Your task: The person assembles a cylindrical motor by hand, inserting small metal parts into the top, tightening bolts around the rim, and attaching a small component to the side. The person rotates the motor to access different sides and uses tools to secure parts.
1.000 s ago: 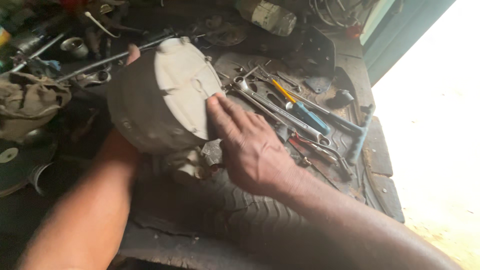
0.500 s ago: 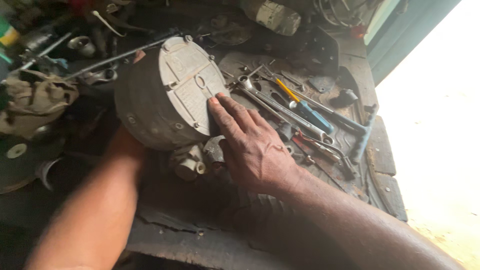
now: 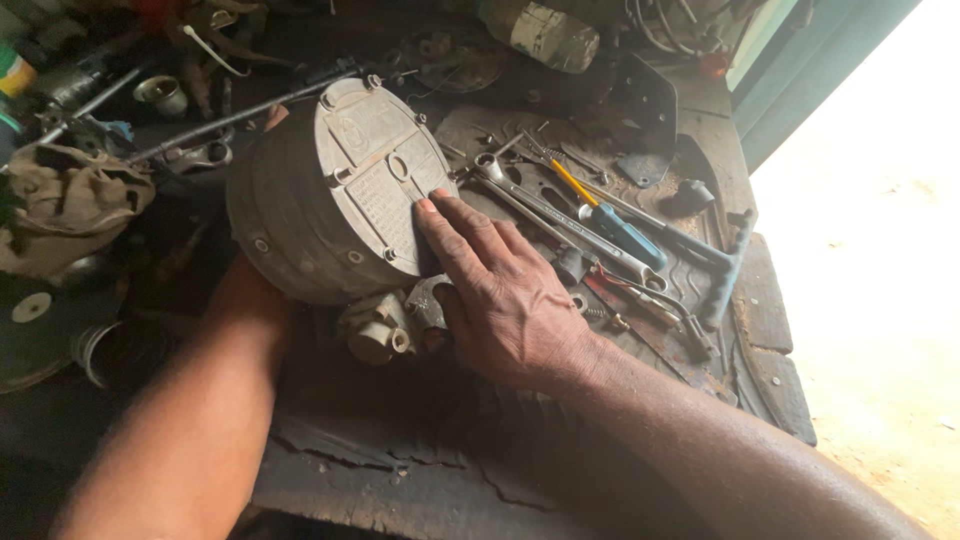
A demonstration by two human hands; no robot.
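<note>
- Head view: round grey metal housing [image 3: 330,200] tilted on its edge at centre-left of a cluttered dark worktop [image 3: 420,470], bolted flat cover facing up and to the right, a raised rectangular plate of embossed lettering on that face.
- Right hand [image 3: 505,295] laid flat against the cover's lower right edge, fingers together and stretched out, fingertips [image 3: 430,205] touching the plate; not clamped around anything.
- Left hand [image 3: 270,120] reaching behind the housing, almost wholly hidden by it; only a fingertip showing past the upper rim, so grip impossible to tell.
- Small pale fitting [image 3: 380,335] just below the housing, beside the right hand's thumb.
- To the right, a spread of tools: long ring spanner [image 3: 540,205], blue-and-yellow-handled screwdriver [image 3: 605,215], dark socket wrench [image 3: 725,270], all lying near one another on the worktop.
- Far left, crumpled khaki rag [image 3: 70,205]; top centre, a cylindrical pale container with a worn dark label [image 3: 545,35], lying on its side.
</note>
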